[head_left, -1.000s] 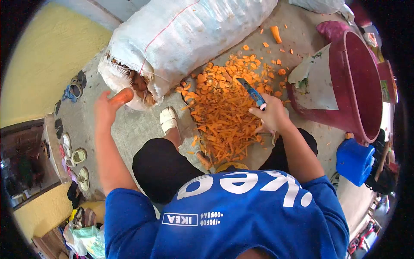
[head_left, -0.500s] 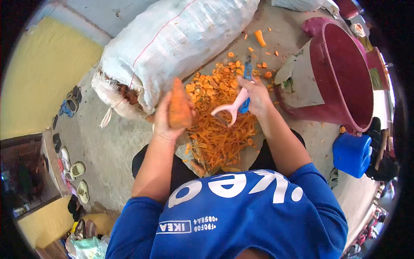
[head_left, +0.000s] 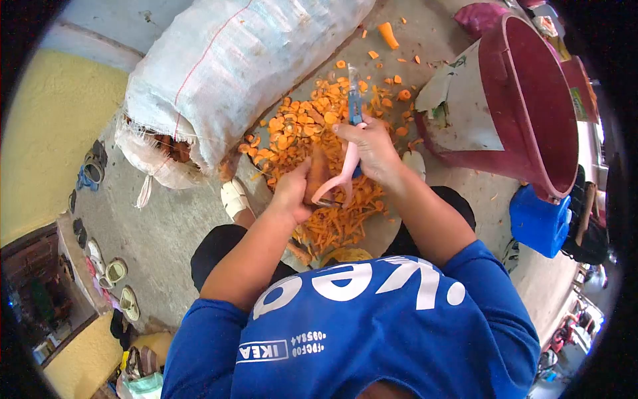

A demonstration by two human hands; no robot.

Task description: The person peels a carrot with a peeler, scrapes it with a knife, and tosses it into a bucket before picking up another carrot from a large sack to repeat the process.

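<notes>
My left hand is closed around a large carrot, which points away from me over the pile. In my right hand is a pink Y-shaped peeler, its blade end at the near part of the carrot. The same hand also grips a blue utility knife, its blade pointing away from me. Beneath both hands lie orange carrot peelings heaped on the floor, with cut carrot slices on the far side. My fingers partly cover the carrot and both handles.
A big white woven sack lies at the upper left, its torn mouth towards me. To the right, a dark red tub is tipped on its side, near a blue jerrycan. A carrot piece and sandals lie on the floor.
My left hand has brought the carrot right and towards me, over the peelings. The peeler has moved from apart to the carrot's near end. The view has shifted slightly.
</notes>
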